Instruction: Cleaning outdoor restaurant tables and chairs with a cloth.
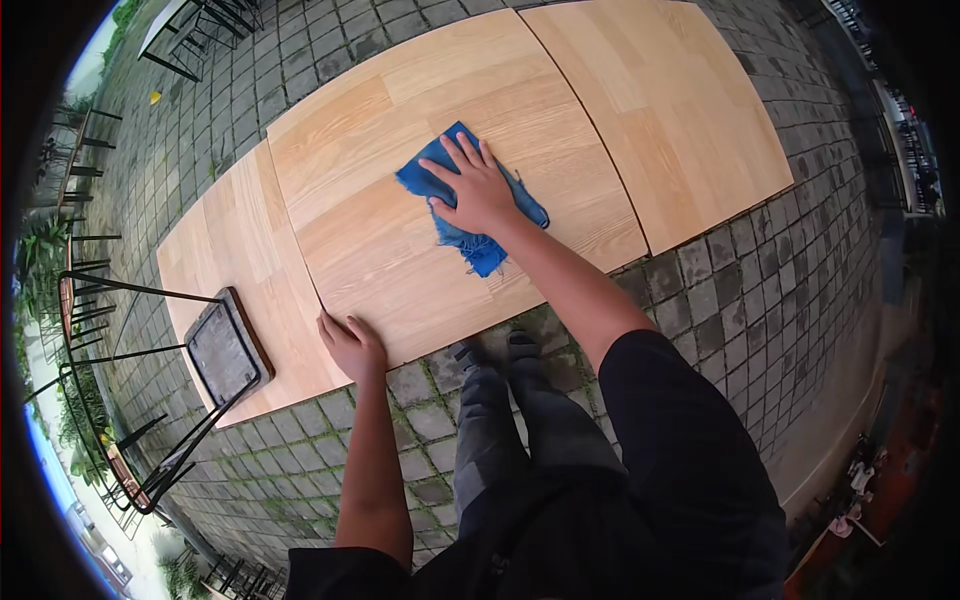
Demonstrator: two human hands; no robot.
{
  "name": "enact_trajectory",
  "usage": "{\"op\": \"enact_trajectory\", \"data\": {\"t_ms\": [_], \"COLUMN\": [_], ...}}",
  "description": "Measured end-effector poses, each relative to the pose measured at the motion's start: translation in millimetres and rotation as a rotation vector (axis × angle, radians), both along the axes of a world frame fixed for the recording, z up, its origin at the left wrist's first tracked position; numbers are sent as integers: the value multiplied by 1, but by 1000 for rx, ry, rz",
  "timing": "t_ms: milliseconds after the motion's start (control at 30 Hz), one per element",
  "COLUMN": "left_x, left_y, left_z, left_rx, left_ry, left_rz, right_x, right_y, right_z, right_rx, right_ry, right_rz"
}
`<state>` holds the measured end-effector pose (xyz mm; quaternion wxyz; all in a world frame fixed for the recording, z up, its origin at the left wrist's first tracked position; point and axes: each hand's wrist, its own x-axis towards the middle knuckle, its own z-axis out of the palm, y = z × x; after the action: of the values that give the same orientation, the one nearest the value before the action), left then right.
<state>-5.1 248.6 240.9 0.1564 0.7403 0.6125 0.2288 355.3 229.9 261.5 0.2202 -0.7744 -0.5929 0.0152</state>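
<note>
My right hand (484, 191) lies flat on a frayed blue cloth (427, 176), fingers spread, pressing it against the light wood-patterned tabletop (360, 180). Loose threads hang from the cloth's near edge, and part of it is hidden under my palm. Farther left, my left hand (356, 349) rests at the near edge of the table, its fingertips beside a seam between two tabletop sections. Nothing is in that hand. An upturned stool (225, 356) sits left of it, seat down on the tabletop, with its black metal legs pointing outward to the left.
Another tabletop section (667, 120) adjoins on the right across a dark seam. Grey paving blocks (435, 405) with moss in the joints surround the table. My feet (523, 345) stand close to its near edge. A white-topped table (161, 26) stands at upper left.
</note>
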Motion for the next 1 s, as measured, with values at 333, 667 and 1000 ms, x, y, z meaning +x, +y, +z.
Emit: {"op": "enact_trajectory", "data": {"t_ms": [333, 667, 1000], "left_x": [-5, 0, 1], "left_y": [5, 5, 1], "left_z": [-4, 2, 7], "left_rx": [51, 78, 8], "left_ry": [32, 6, -188], "left_rz": [6, 30, 17], "right_x": [132, 38, -130], "right_y": [-94, -100, 63], "right_z": [0, -18, -19], "right_rx": [-90, -261, -137], "right_ry": [-136, -226, -155], "right_rz": [-385, -532, -210]}}
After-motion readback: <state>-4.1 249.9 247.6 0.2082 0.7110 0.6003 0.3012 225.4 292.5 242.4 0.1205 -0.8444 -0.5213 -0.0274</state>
